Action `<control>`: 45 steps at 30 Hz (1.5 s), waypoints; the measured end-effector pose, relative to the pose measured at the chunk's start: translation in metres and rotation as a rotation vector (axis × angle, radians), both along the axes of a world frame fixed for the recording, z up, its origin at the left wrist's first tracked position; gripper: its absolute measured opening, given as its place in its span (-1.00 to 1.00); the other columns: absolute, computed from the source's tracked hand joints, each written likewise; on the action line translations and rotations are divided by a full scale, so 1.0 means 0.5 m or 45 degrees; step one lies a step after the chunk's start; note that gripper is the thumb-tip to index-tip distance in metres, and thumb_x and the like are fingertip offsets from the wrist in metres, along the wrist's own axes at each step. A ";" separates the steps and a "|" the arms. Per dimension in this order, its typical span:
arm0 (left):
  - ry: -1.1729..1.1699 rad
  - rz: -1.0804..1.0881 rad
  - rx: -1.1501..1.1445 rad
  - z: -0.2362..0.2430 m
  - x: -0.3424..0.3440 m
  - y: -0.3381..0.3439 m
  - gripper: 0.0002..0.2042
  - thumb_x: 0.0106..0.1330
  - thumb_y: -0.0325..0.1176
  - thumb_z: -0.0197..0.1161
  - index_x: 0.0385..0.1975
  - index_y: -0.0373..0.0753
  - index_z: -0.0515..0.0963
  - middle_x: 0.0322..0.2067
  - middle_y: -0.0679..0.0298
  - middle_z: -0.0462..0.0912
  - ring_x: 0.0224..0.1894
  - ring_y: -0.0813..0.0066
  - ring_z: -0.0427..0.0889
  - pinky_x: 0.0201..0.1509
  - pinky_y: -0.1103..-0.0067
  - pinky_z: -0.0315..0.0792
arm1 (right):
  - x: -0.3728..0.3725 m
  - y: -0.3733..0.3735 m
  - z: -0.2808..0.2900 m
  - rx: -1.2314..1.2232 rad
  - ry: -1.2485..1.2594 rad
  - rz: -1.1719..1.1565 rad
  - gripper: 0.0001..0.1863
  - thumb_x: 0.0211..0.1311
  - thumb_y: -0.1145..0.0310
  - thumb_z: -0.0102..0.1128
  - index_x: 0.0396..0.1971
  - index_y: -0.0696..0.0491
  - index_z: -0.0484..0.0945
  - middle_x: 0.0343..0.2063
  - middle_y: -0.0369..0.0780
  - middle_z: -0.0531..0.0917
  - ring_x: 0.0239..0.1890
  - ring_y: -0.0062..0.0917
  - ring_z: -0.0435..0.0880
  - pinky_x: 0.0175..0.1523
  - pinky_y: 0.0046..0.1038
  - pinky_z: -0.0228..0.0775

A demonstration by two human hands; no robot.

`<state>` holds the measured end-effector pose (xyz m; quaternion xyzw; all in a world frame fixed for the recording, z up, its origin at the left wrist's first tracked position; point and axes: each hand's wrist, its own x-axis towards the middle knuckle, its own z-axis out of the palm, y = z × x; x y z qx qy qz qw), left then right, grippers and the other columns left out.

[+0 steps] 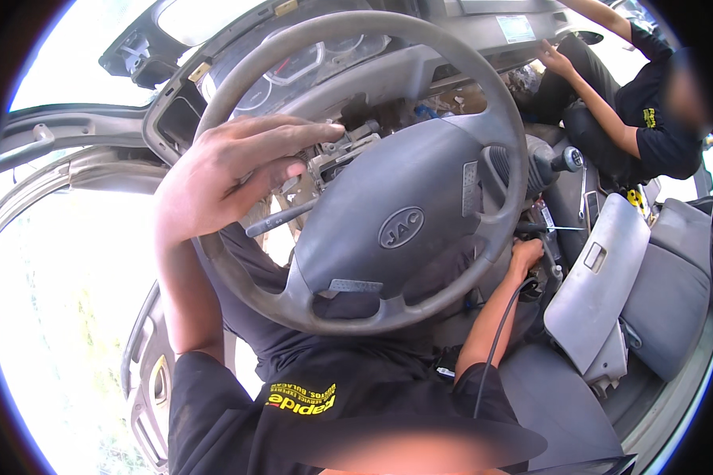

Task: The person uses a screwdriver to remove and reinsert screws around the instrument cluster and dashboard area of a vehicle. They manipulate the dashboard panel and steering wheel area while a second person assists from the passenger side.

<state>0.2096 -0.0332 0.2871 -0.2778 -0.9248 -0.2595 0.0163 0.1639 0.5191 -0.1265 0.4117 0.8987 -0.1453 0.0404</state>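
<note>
My left hand (242, 162) reaches over the left rim of the grey steering wheel (388, 198). Its fingers are stretched out, thumb apart, close to the exposed metal parts of the steering column (341, 154). Below those fingers a dark control stalk (281, 217) sticks out of the column. Down to the right of the wheel, my right hand (527, 253) is closed, low between the seats; whatever it grips is too small or hidden. A black cable (495, 340) runs along that forearm. Near that hand is a thin metal rod with a dark handle (535, 227).
A gear lever (566, 159) with a rubber boot rises right of the wheel. A loose grey panel (598, 273) lies on the passenger seat (665, 301). Another person (650, 119) crouches at the far right, a hand (557, 59) at the opened dashboard. The instrument cluster (301, 63) stands behind the wheel.
</note>
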 end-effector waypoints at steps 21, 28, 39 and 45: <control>0.287 0.397 0.277 -0.051 0.036 -0.013 -0.76 0.36 -0.40 0.42 -0.04 -0.32 0.80 -0.23 0.15 0.85 -0.20 0.31 0.83 -0.06 0.43 0.64 | -0.219 -0.440 0.263 -1.712 0.499 0.785 -0.76 0.46 0.40 0.37 -0.03 0.26 0.70 -0.20 -0.16 0.81 -0.19 -0.56 0.78 -0.02 -0.48 0.64; 0.342 0.301 -0.199 -0.046 0.007 -0.005 -0.74 0.26 -0.38 0.44 -0.06 -0.24 0.80 -0.24 0.21 0.86 -0.23 0.28 0.83 -0.08 0.43 0.59 | -0.388 -0.618 0.150 -1.782 0.491 1.042 -0.84 0.36 0.54 0.45 -0.12 0.25 0.73 -0.22 -0.12 0.85 -0.21 -0.60 0.80 -0.07 -0.53 0.63; 0.301 0.349 -0.200 -0.052 0.006 -0.001 -0.66 0.53 -0.10 0.23 -0.22 -0.25 0.79 -0.46 0.20 0.82 -0.45 0.38 0.78 -0.20 0.36 0.60 | -0.343 -0.718 0.127 -1.210 1.207 1.217 -0.91 0.27 0.53 0.49 -0.26 0.17 0.76 -0.30 -0.17 0.86 -0.23 -0.51 0.82 -0.05 -0.50 0.59; 0.115 0.200 -0.267 -0.027 -0.001 -0.017 -0.71 0.59 -0.18 0.17 -0.15 -0.25 0.73 -0.42 0.18 0.83 -0.46 0.39 0.76 -0.14 0.28 0.55 | -0.346 -0.734 0.117 -1.015 1.358 1.151 -0.94 0.24 0.53 0.44 -0.29 0.09 0.76 -0.34 -0.17 0.82 -0.29 -0.33 0.81 -0.13 -0.37 0.58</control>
